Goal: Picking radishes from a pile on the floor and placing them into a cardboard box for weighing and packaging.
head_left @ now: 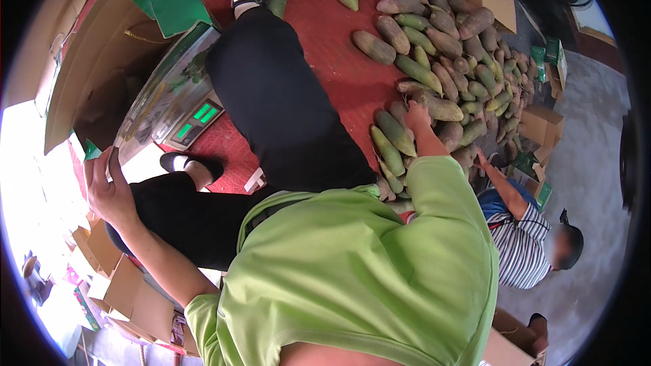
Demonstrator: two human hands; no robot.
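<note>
My left hand (110,193) is at the lower corner of an open carton (173,88) with shiny printed sides and a green flap. Its fingertips grip the carton's edge. Beside the carton sits a scale (196,124) with a lit green display. On the other side, my right hand (418,122) is at the near end of a large brownish radish (441,108), fingers closed against it; the fingertips are partly hidden. Green radishes (388,149) lie right next to this hand, at the edge of the big radish pile (468,61).
Red matting (332,74) lies under the pile. A tall brown carton (88,47) stands at the left, with opened cartons (139,295) behind it. At the right, a person in a striped shirt (519,247) reaches toward the pile. More cartons (540,125) stand beyond.
</note>
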